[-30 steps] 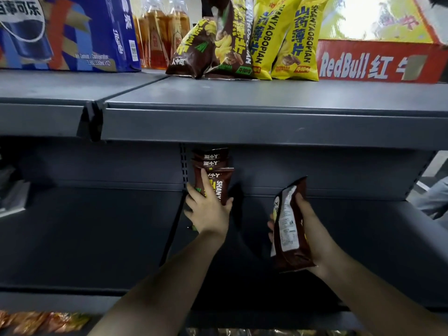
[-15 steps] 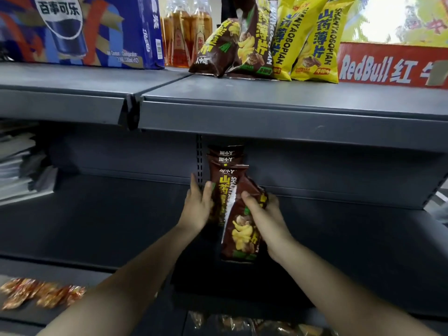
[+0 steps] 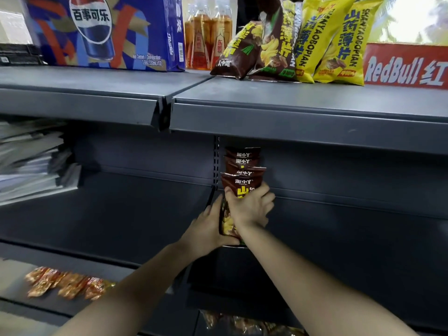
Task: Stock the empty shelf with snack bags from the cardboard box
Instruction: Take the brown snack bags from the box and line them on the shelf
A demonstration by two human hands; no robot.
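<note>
On the dark metal shelf [image 3: 339, 238], a brown snack bag [image 3: 242, 184] is clasped across its front by the curled right hand [image 3: 249, 209] and braced at its side by the flat left hand [image 3: 208, 229], seemingly so that it is kept upright against the row [image 3: 242, 156] behind.

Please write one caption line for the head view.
Right hand grips a brown bag, left hand steadies it, upright before three others on the grey shelf.
</note>
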